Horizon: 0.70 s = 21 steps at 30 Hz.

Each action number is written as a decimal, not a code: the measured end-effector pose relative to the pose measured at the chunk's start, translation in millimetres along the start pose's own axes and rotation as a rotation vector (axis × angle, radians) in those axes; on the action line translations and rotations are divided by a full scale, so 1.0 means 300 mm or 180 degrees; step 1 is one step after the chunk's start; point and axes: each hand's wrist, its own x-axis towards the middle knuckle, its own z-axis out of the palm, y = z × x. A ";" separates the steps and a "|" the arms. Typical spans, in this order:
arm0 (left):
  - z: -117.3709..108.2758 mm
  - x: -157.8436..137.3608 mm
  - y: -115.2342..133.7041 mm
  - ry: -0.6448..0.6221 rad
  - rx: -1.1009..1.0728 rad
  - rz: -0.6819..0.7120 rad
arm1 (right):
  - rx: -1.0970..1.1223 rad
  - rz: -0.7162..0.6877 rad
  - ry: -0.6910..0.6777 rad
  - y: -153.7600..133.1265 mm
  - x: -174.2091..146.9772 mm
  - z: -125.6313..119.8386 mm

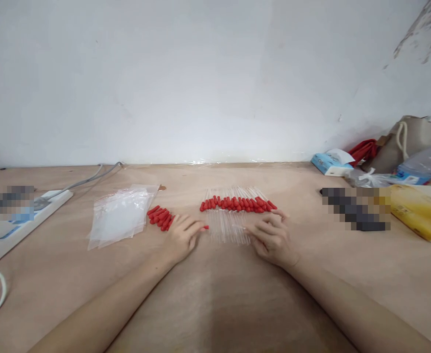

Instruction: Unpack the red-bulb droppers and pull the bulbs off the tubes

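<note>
Flat clear bags [121, 215] — red pieces [161, 217] just beside

Clock centred on the row of red-tipped sticks [237, 203]; 12 = wall [215, 83].
- 6: bare tabletop [208, 299], passable between left forearm [108, 301] and right forearm [347, 296].
- 12: open strip, sticks to wall.
- 9: blocked by small red pieces [157, 214], then clear bags [119, 218], then power strip [49, 207].
- Between 8 and 9: left hand [184, 234] obstructs.
- 4: right hand [274, 238] obstructs.
- 3: open stretch, ending at dark pixelated object [355, 211]; yellow pack [417, 211] beyond.
- 2: blue tissue pack [329, 164] obstructs near wall.
</note>
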 end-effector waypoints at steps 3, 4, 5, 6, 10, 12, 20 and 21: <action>-0.054 0.027 -0.072 0.0357 -0.0094 -0.0642 | -0.0187 0.0642 0.0055 0.022 0.007 0.020; -0.080 0.041 -0.102 0.0443 -0.0068 -0.0860 | -0.0202 0.0770 0.0004 0.023 0.011 0.028; -0.108 0.056 -0.133 0.0474 -0.0003 -0.1093 | -0.0189 0.0850 -0.0062 0.021 0.016 0.035; -0.138 0.069 -0.166 0.0567 0.0108 -0.1378 | -0.0167 0.0910 -0.0118 0.017 0.021 0.041; -0.243 0.082 -0.285 -0.0072 0.0153 -0.2226 | -0.0157 0.0985 -0.0145 -0.004 0.036 0.051; -0.269 0.067 -0.322 -0.0409 0.0012 -0.2474 | -0.0165 0.0867 -0.0145 -0.013 0.036 0.051; -0.222 0.006 -0.380 -0.1294 -0.0377 -0.2760 | -0.0095 0.0522 -0.0416 -0.037 0.022 0.049; -0.221 0.005 -0.384 -0.1356 -0.0380 -0.2755 | -0.0087 0.0512 -0.0465 -0.038 0.022 0.049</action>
